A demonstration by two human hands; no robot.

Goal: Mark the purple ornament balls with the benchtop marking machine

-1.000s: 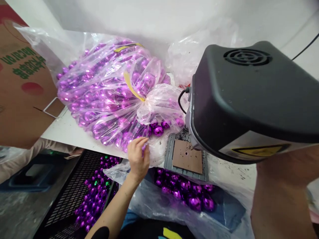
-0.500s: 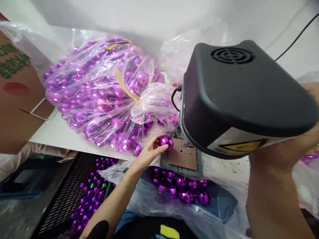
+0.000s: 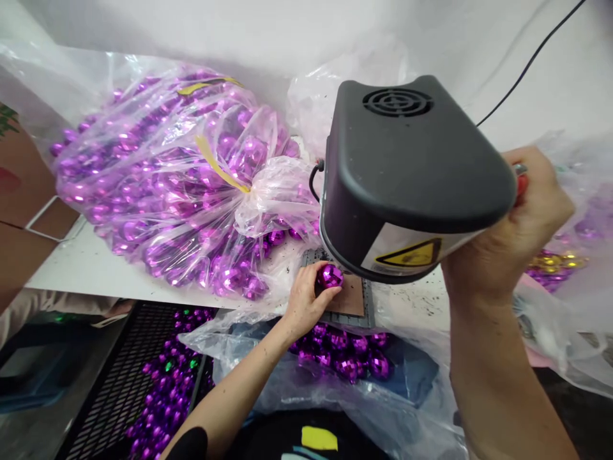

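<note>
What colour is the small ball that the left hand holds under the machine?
The ball is shiny purple with mirror-like facets, seen best in the head view.

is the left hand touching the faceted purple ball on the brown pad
Touching. The head view shows the left hand with fingers curled around the shiny faceted purple ball, no gap between them, holding it on the brown pad.

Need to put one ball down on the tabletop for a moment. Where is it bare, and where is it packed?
Bare white table lies left of the big bag of purple balls, beside the cardboard box. A speckled strip shows right of the machine's plate. Under the black machine it is crowded: the left hand holds a ball there.
</note>
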